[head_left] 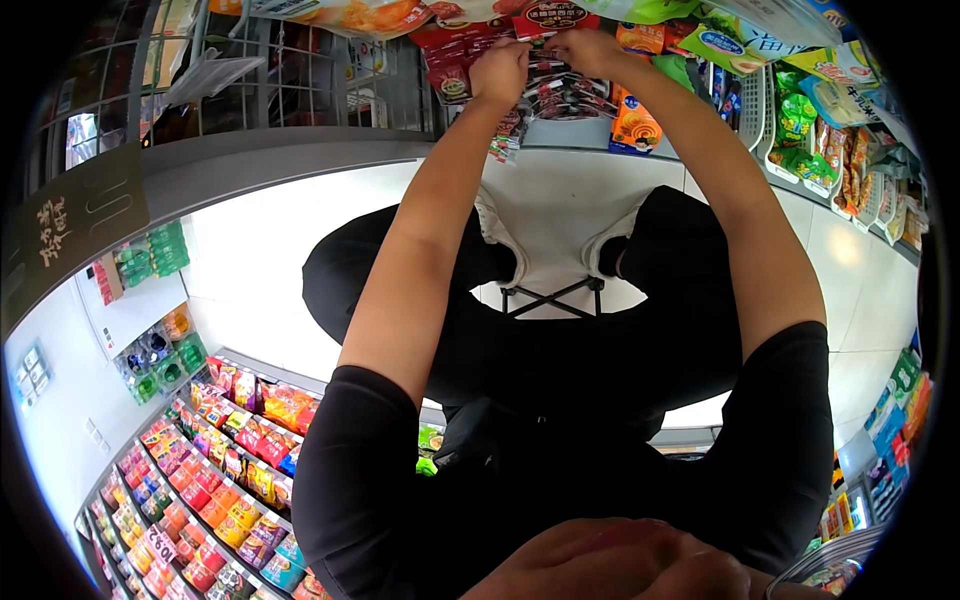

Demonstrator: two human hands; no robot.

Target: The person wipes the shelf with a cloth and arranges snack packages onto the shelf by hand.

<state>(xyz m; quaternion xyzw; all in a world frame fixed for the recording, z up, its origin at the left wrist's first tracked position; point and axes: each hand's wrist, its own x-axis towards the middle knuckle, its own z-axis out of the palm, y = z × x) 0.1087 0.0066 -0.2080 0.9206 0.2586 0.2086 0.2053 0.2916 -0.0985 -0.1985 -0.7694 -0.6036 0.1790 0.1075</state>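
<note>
Red packets (450, 66): glossy flexible film, creased and flat, beside and partly behind the left hand.
Small packets (570, 95): shiny dark-and-red wrappers in a loose, crinkled heap, between the two hands and just below the right one.
Left hand (500, 73): fingers curled at the red packets; whether they grasp one, I cannot tell.
Right hand (588, 53): fingers bent toward the left hand, above the heap; its grip cannot be told.
Orange box (637, 122): smooth, rectangular, upright, right of the heap.
Shelf (575, 134): flat grey surface beneath the small packets.
Basket (757, 122): white, slotted, farther right.
</note>
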